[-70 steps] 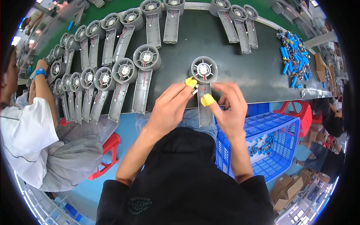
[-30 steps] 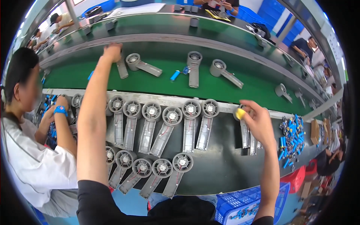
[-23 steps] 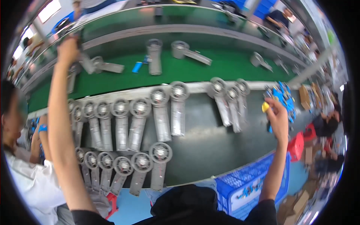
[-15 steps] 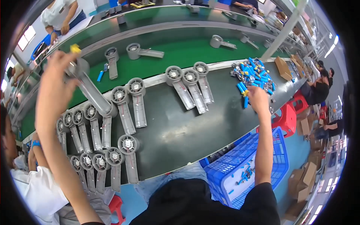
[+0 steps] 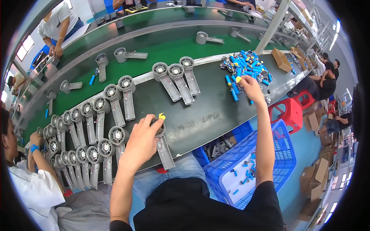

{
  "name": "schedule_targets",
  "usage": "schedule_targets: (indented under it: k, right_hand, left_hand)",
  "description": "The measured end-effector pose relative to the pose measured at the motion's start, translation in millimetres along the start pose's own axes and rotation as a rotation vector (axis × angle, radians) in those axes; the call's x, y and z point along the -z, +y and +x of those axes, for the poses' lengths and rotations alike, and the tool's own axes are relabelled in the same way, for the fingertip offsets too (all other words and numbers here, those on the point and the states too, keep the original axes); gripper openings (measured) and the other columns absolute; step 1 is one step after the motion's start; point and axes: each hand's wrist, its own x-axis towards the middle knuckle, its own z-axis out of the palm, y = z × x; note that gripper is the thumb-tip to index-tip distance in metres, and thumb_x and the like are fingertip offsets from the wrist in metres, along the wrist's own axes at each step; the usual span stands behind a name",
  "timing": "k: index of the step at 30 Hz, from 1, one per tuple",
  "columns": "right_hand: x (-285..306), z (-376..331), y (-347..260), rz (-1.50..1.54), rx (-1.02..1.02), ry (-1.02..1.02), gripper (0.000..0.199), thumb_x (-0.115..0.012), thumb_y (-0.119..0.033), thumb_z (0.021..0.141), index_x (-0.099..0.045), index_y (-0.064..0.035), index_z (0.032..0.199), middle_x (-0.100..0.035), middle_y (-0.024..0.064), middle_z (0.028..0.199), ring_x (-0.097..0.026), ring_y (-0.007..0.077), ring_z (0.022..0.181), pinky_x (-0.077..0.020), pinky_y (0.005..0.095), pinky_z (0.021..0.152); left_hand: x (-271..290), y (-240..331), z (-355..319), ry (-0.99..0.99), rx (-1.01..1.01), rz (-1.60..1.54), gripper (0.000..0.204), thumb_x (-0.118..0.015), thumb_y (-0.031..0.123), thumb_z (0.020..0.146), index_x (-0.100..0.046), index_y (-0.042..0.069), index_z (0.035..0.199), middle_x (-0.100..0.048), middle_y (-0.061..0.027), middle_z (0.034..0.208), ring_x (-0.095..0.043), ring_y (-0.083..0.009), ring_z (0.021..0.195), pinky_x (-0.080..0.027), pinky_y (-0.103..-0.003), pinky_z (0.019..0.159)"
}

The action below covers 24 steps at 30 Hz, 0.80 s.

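My left hand [image 5: 142,140] is closed around the round head of a grey handheld-fan housing [image 5: 165,153] at the near table edge. The housing's open handle points toward me, and the hand covers part of its head. Something yellow, like a fingertip cover, shows on a fingertip of each hand. At the right, my right hand [image 5: 251,91] reaches with bent fingers to the near side of a pile of blue cylindrical cells with small metallic parts [image 5: 246,65]. Whatever lies between those fingers is hidden. Two rows of similar housings [image 5: 101,106] lie left of my left hand.
Three more housings [image 5: 176,73] lie at the table's far edge, beside a green conveyor [image 5: 162,48] carrying others. A blue crate [image 5: 221,177] stands below at the right, near red stools [image 5: 287,115]. A co-worker's arm [image 5: 44,161] reaches over the left rows.
My left hand has come down and to the right from above the conveyor, and a housing now lies under it at the near edge. My right hand stays by the cells.
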Motion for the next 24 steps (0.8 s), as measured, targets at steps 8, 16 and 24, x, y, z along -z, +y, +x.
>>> schedule_targets:
  k: [8, 16, 24]
  right_hand:
    - [-30.2, -49.8, -44.5, 0.715, 0.05, -0.057, 0.027, -0.048, -0.023, 0.102, -0.06, -0.0003, 0.11, -0.066, 0.0064, 0.095, -0.065, 0.0125, 0.081, -0.0532, 0.026, 0.076]
    - [-55.1, -81.4, -57.3, 0.708, 0.107, -0.048, 0.022, -0.048, -0.018, 0.1, -0.061, -0.0013, 0.101, -0.065, 0.0065, 0.089, -0.06, 0.0112, 0.075, -0.0501, 0.0257, 0.069]
    - [-79.6, -106.6, -69.2, 1.252, 0.184, -0.355, 0.042, -0.035, -0.037, 0.105, -0.055, -0.0009, 0.115, -0.058, 0.0069, 0.105, -0.055, 0.0149, 0.087, -0.0449, 0.0284, 0.074]
  left_hand:
    - [-0.4, -5.2, -7.4, 0.047, -0.03, -0.033, 0.052, -0.073, 0.006, 0.079, -0.057, 0.003, 0.128, -0.045, -0.0203, 0.142, -0.042, -0.0376, 0.133, -0.037, -0.044, 0.109]
    - [-1.7, -1.8, -17.7, 0.283, -0.06, -0.103, 0.032, -0.072, 0.009, 0.084, -0.063, -0.001, 0.113, -0.055, -0.0187, 0.131, -0.05, -0.0372, 0.125, -0.042, -0.044, 0.103]
    - [-42.1, 41.3, 24.1, 0.401, -0.23, -0.417, 0.038, -0.074, 0.016, 0.083, -0.064, 0.001, 0.116, -0.067, -0.0179, 0.108, -0.063, -0.035, 0.104, -0.05, -0.041, 0.089]
